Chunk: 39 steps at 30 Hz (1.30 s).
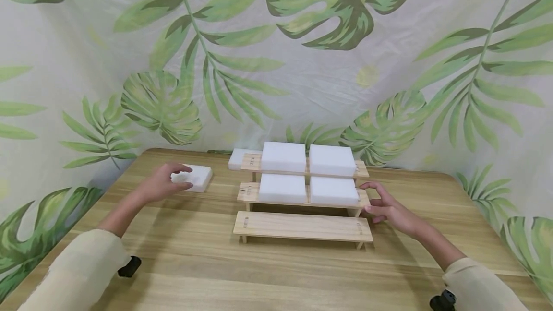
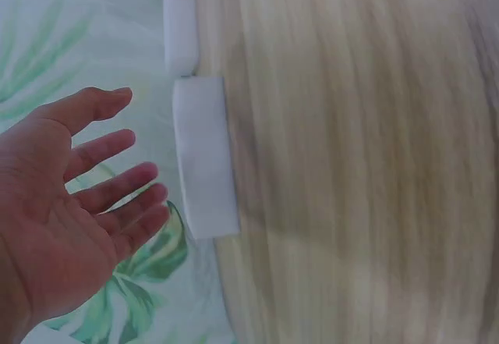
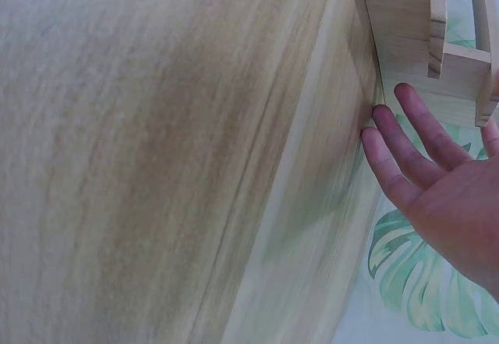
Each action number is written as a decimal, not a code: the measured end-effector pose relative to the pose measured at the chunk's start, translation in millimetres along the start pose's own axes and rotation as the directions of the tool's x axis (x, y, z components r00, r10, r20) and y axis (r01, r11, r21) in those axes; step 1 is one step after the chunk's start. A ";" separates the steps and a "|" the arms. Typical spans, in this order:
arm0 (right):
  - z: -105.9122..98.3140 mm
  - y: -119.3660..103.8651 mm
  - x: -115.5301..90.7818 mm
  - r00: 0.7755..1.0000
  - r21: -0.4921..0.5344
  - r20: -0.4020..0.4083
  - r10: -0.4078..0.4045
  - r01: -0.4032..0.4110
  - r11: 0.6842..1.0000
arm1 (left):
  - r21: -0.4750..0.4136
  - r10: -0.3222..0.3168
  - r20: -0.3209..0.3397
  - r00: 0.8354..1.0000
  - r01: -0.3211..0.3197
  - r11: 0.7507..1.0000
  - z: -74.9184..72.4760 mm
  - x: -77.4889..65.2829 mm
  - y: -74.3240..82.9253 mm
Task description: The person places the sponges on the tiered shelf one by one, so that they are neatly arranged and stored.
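A white foam block (image 1: 198,178) lies flat on the left of the table. Over its left side reaches my left hand (image 1: 162,184), thumb and fingers spread with a gap to the block in the left wrist view. Toward the centre stands a three-step wooden rack (image 1: 302,226). Its back and middle steps each carry two white foam blocks (image 1: 282,187), while bare wood shows on the front step. My right hand (image 1: 390,210) is beside the rack's right side, fingertips right at the middle step's end. The right wrist view shows its lower fingers (image 3: 405,153) loosely extended.
Behind the rack's left back corner sits another white foam block (image 1: 237,159), partly hidden by it. The wooden table (image 1: 194,263) reaches back to a leaf-patterned cloth (image 1: 311,95). Dark wrist devices (image 1: 129,267) sit at both sleeves.
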State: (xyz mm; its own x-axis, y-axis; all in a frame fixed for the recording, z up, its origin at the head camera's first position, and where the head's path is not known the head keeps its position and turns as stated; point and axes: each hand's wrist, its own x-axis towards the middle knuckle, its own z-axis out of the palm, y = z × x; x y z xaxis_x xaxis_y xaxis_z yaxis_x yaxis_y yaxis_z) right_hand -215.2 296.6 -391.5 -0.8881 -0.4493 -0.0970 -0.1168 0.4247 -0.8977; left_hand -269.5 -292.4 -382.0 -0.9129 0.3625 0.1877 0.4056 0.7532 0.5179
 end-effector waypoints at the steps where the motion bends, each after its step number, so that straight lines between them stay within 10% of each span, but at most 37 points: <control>1: -0.1 -0.1 -0.1 1.000 -0.001 -0.001 0.000 0.000 1.000 | 0.011 -0.014 0.006 1.000 0.014 1.000 -0.2 -0.5 -1.1; 18: 0.8 -0.9 -0.9 1.000 0.001 -0.003 0.008 -0.008 1.000 | 0.168 -0.063 0.057 0.996 0.053 0.984 2.1 -5.1 -4.7; 39: 0.5 -2.3 -0.9 1.000 0.001 -0.002 0.001 -0.001 1.000 | 0.140 -0.042 0.181 0.983 0.017 0.990 -0.1 -13.4 -5.2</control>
State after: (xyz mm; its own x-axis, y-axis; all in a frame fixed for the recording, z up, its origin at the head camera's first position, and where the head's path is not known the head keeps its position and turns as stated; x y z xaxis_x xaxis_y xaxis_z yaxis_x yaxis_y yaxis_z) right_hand -214.0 295.7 -389.5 -0.8892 -0.4472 -0.0970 -0.1157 0.4247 -0.8979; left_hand -259.4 -301.2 -387.2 -0.9057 0.4238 0.0115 0.3928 0.8284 0.3993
